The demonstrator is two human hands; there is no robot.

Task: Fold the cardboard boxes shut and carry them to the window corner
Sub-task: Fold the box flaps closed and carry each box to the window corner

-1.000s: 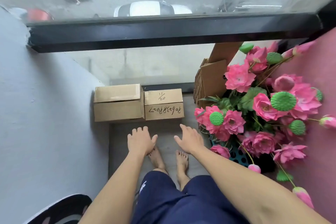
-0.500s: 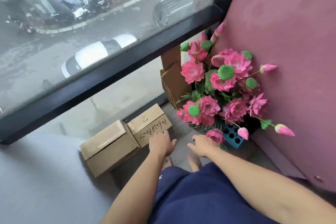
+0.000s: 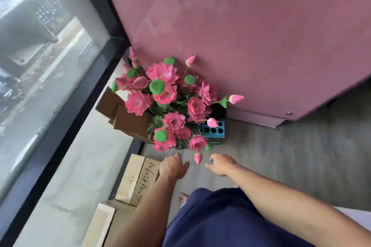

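Two closed cardboard boxes sit on the floor against the window base. The one with handwriting lies just left of my left hand; the plain one is at the lower left, partly behind my left forearm. My left hand hangs empty with loose fingers beside the written box, not touching it as far as I can see. Farther right, my right hand hangs over bare floor, fingers loosely curled and holding nothing.
A bunch of pink lotus flowers in a blue crate stands in the corner against the pink wall. Brown cardboard sheets lean beside it. The window runs along the left. Grey floor spreads to the right.
The view has swung to the right, away from the window, toward the pink wall. Both boxes have slid to the lower left of the picture. Both hands stay empty in front of me.
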